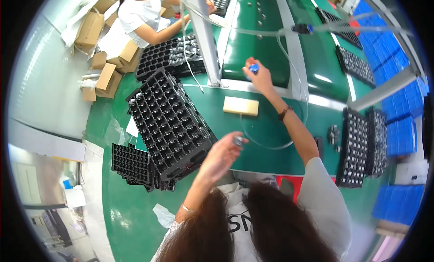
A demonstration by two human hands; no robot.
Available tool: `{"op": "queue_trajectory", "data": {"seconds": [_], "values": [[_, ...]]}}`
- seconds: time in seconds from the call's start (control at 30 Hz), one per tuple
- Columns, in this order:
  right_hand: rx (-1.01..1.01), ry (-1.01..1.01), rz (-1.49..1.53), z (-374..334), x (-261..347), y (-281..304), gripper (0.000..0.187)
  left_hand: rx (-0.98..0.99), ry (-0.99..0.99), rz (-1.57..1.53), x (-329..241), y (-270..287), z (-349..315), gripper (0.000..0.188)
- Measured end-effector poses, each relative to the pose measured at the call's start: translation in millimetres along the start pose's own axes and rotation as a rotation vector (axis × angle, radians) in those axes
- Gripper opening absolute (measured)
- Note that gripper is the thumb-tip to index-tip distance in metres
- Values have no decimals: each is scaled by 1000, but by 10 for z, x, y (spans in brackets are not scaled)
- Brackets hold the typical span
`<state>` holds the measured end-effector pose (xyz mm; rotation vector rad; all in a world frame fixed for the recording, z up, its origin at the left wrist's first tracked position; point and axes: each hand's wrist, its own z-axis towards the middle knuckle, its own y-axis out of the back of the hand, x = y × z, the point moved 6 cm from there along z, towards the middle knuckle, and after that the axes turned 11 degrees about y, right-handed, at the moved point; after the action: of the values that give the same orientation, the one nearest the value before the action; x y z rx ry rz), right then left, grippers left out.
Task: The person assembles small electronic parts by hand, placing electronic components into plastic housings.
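Note:
My left hand is closed on a small silver metal part, pinched at the fingertips above the near part of the green table. My right hand reaches farther out, its fingers wrapped round a small blue object; its exact kind is mostly hidden by the fingers. Between the hands lies a pale yellow block on the green tabletop, with a thin clear hose looping beside it. To the left of my left hand stands a tilted stack of black compartment trays, with a few small parts in its far pockets.
Filled trays stand at the right, beside loose metal parts. A white post rises at the table's far edge, near the green conveyor carrying small parts. A co-worker sits far left; cardboard boxes lie behind.

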<state>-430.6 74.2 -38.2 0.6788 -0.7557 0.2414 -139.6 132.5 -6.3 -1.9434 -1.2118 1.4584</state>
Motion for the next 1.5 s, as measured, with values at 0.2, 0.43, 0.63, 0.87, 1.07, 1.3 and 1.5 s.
{"op": "queue_trajectory", "data": {"seconds": [0.2,0.43,0.63,0.87,1.07,1.3,1.5], "values": [[-81,7,-323,568,-916,184,39,18,61,-58,134,-28,86,38],[-58,-47,-377,556,-792,201,35,-97,-5,0,-83,37,137,44],[-105,15,386,0,471,453,30,-272,-363,291,-428,52,237,31],[177,-162,779,-1096,1528,494,30,-296,-355,310,-363,-26,157,30],[84,-194,828,-1257,1553,603,30,-284,-346,312,-237,-137,62,32],[99,-200,839,-1426,1600,467,28,-308,-375,272,-179,-38,28,29],[141,-242,873,-1441,1543,286,22,-289,-331,319,-228,119,30,30]]}}
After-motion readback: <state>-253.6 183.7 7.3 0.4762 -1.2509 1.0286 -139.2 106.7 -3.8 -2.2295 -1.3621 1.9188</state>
